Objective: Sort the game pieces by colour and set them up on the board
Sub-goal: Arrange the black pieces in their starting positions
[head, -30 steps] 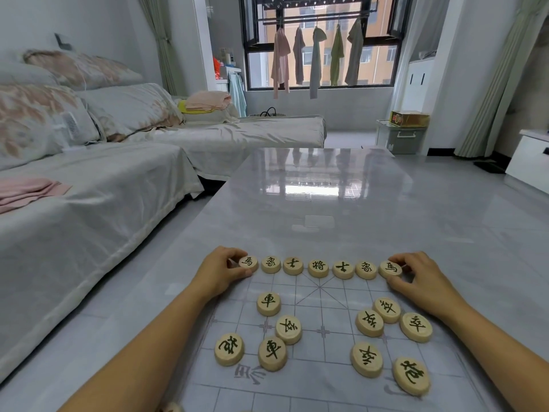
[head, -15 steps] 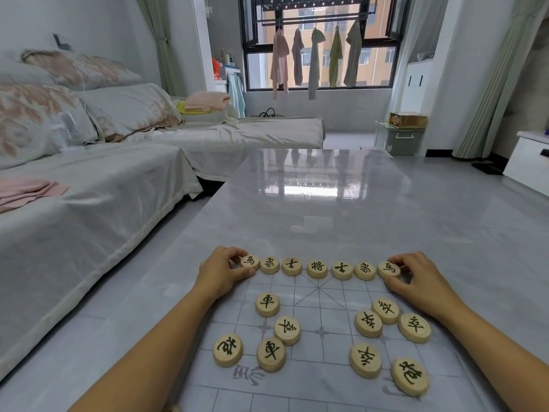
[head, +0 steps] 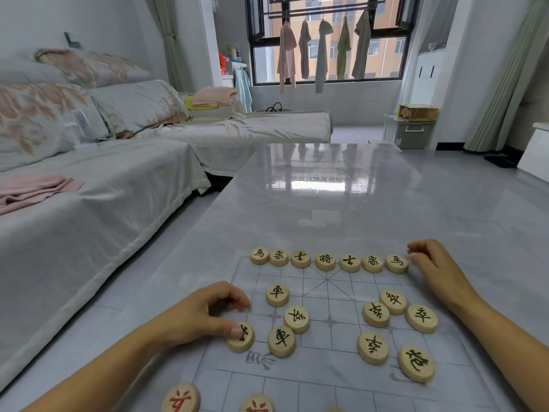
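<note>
A clear grid board lies on the grey table. Along its far edge runs a row of several black-lettered wooden discs. My right hand rests by the row's right-end disc, fingers loosely curled, holding nothing. Loose black discs lie in two groups, one on the left and one on the right. My left hand is at the left-most loose disc: the thumb lies on its edge and the curled fingers arch over it. Two red-lettered discs show at the bottom edge.
The glossy table stretches ahead of the board. A sheet-covered sofa runs along the left with a narrow floor gap between. Open floor lies to the right, with a storage box by the far wall.
My left hand left the row's left-end disc and drew back towards me onto the near-left loose disc. My right hand let go of the right-end disc. The view tilted down, showing red discs.
</note>
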